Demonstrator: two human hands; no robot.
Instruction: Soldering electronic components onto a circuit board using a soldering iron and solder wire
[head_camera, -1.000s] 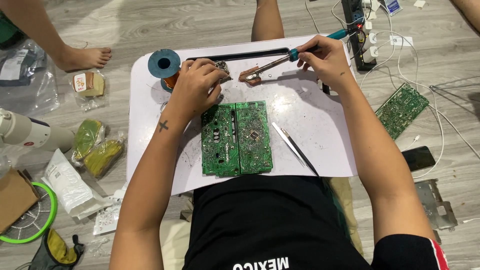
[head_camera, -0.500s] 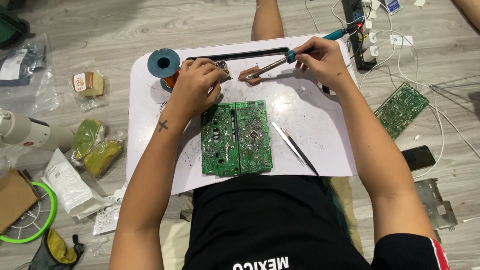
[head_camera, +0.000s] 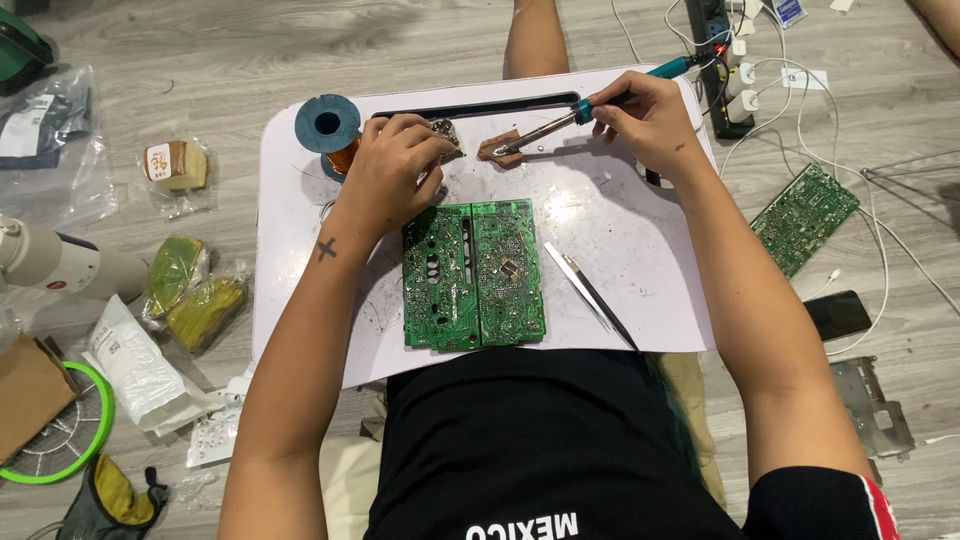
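The right hand (head_camera: 650, 120) is closed around the teal grip of a soldering iron (head_camera: 590, 105), whose metal tip slants down to a small brown pad (head_camera: 500, 150) lying just left of that hand on the white bench (head_camera: 640, 240). The left hand (head_camera: 395, 165) is curled with fingers narrow, pinching a small crumpled silvery piece (head_camera: 445, 133) at its fingertips, right beside the brown pad. Just beyond the left hand stands a blue spool (head_camera: 327, 123) wound with copper-coloured wire. Below the left hand, two green circuit boards (head_camera: 473, 272) lie flat side by side, touching, their faces dotted with solder points. A pair of slim metal tweezers (head_camera: 590, 295) rests below the right hand, near the boards. The bench is a smooth white lap tray with a long dark slot at its far edge, set over a grey wood-grain floor. Well left of the left hand, clear plastic bags (head_camera: 190, 295) hold yellow-green pieces. Right of the right hand lie another green board (head_camera: 805, 218), a dark phone (head_camera: 838, 315) and white cables.
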